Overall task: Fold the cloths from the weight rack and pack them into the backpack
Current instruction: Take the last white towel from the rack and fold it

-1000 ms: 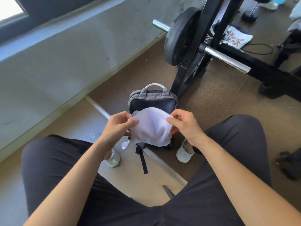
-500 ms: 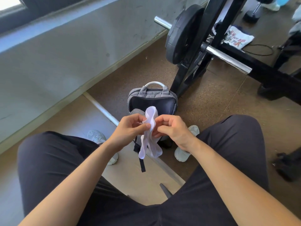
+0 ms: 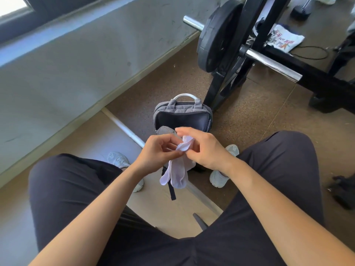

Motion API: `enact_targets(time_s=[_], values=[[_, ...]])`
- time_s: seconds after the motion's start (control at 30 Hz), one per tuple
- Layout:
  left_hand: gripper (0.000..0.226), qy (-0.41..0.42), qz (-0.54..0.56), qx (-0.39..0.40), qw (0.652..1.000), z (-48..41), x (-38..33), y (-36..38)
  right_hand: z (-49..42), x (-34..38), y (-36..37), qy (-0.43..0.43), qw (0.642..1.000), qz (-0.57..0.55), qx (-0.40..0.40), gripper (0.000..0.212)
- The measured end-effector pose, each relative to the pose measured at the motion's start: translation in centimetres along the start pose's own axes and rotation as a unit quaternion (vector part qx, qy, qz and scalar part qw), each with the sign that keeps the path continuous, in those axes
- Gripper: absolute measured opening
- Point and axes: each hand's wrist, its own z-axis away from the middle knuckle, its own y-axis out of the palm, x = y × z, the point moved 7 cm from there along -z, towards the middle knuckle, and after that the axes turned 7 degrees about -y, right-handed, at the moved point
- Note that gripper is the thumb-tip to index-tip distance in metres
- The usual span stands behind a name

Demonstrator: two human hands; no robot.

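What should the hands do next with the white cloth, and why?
Probably fold the dangling end up once more. The left hand and right hand both pinch the white cloth at its top, and its long lower part hangs loose in front of the open backpack.

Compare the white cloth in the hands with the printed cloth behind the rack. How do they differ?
The white cloth is plain; the printed cloth carries red and dark markings. The white cloth hangs bunched and narrow, held by the left hand and right hand; the printed cloth lies spread out, untouched. The white cloth is near the backpack; the printed cloth is behind the rack. Both are mostly white, and neither is packed.
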Motion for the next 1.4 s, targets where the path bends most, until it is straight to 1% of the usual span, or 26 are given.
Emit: enact_targets(time_s=[0.03,0.07,0.17,0.23,0.33,0.47,0.53,0.63,0.67,0.73,0.8,0.87,0.97,1.03,1.1,1.2,1.23,1.3,1.37,1.4], values=[[0.009,0.0,0.003,-0.004,1.0,0.1,0.0,-0.1,0.1,-0.2,0.3,0.013,1.0,0.0,0.02,0.05],[0.01,0.001,0.009,-0.003,1.0,0.1,0.0,-0.1,0.2,-0.3,0.2,0.016,1.0,0.001,0.019,0.04],[0.02,0.003,0.012,0.012,1.0,0.0,0.3,0.0,0.4,-0.2,-0.7,0.012,1.0,0.006,-0.027,0.014],[0.027,-0.003,-0.018,0.033,0.999,-0.3,1.1,0.2,0.4,-0.1,-1.5,0.011,0.999,0.01,-0.05,0.005],[0.024,-0.031,-0.099,0.043,0.994,-1.2,3.8,0.5,0.7,0.0,-2.5,0.002,0.997,-0.019,-0.076,0.006],[0.003,-0.08,-0.176,0.021,0.981,-2.6,7.7,1.4,1.2,0.2,-3.9,-0.005,0.992,-0.071,-0.102,0.009],[0.006,-0.102,-0.224,0.015,0.969,-3.1,9.1,1.7,1.5,0.3,-4.7,-0.008,0.99,-0.085,-0.115,0.012],[0.027,-0.128,-0.256,-0.001,0.958,-3.2,10.9,1.3,2.1,0.2,-5.7,-0.012,0.987,-0.074,-0.142,0.012],[0.029,-0.137,-0.259,-0.008,0.956,-3.2,11.4,1.0,2.2,0.0,-6.0,-0.009,0.986,-0.066,-0.15,0.012],[0.021,-0.152,-0.271,-0.015,0.95,-3.1,12.2,0.3,2.5,-0.5,-6.4,0.0,0.984,-0.055,-0.167,0.01],[0.017,-0.139,-0.326,-0.015,0.935,-3.1,12.6,0.1,2.7,-0.9,-6.7,0.005,0.981,-0.039,-0.188,0.009],[0.016,-0.105,-0.394,-0.008,0.913,-3.1,12.5,0.3,2.8,-1.3,-6.9,0.012,0.978,-0.009,-0.208,0.008],[0.012,-0.065,-0.431,-0.001,0.9,-3.0,12.1,0.5,3.1,-2.1,-7.6,0.035,0.969,0.031,-0.244,0.008],[0.009,-0.072,-0.411,-0.019,0.908,-3.0,11.8,0.2,3.2,-2.8,-8.2,0.057,0.966,0.041,-0.25,0.012],[0.014,-0.095,-0.371,-0.059,0.922,-2.8,11.8,-0.8,3.3,-3.9,-8.6,0.089,0.964,0.051,-0.246,0.02],[0.007,-0.113,-0.304,-0.103,0.94,-2.7,11.8,-2.2,3.7,-5.6,-9.3,0.152,0.952,0.101,-0.246,0.028],[0.007,-0.118,-0.282,-0.104,0.946,-2.7,11.7,-2.6,3.9,-5.9,-9.6,0.166,0.947,0.125,-0.247,0.029],[0.008,-0.117,-0.269,-0.09,0.952,-3.0,11.0,-3.1,4.0,-6.1,-10.0,0.166,0.942,0.155,-0.248,0.029],[0.005,-0.125,-0.253,-0.066,0.957,-3.2,10.1,-3.9,4.0,-6.3,-10.4,0.153,0.947,0.128,-0.252,0.027],[0.008,-0.136,-0.219,-0.053,0.965,-3.1,9.7,-4.4,4.0,-6.4,-10.6,0.145,0.95,0.106,-0.254,0.026]])
